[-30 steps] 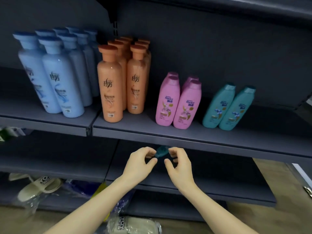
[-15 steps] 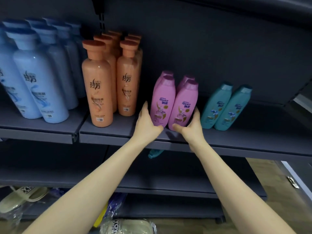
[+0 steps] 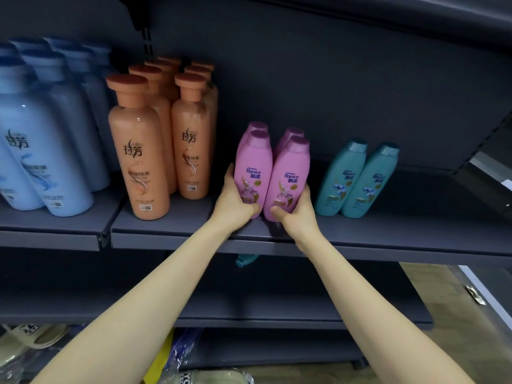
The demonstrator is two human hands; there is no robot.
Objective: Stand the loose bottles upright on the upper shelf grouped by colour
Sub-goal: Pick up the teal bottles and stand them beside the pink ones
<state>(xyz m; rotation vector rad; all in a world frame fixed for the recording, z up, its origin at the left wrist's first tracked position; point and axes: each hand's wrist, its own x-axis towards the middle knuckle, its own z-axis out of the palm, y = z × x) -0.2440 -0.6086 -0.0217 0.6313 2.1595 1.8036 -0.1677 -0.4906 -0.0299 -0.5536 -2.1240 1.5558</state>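
Head view: four pink bottles stand upright at the middle of the upper shelf [image 3: 180, 225]. The left hand [image 3: 235, 200] has its fingers [image 3: 229, 176] wrapped round the left pink bottle [image 3: 253, 167]. The right hand [image 3: 299, 212] clasps the right pink bottle [image 3: 291, 176]. Orange bottles [image 3: 138, 162] stand at their 9 o'clock and a teal pair [image 3: 357, 178] at 3 o'clock. A loose teal bottle [image 3: 246, 259] peeps out below the shelf edge at 6 o'clock.

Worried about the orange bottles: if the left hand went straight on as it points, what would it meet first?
Probably the back panel: the left hand points into the gap beside the pink bottle it grips, right of the orange bottles. Depth unclear.
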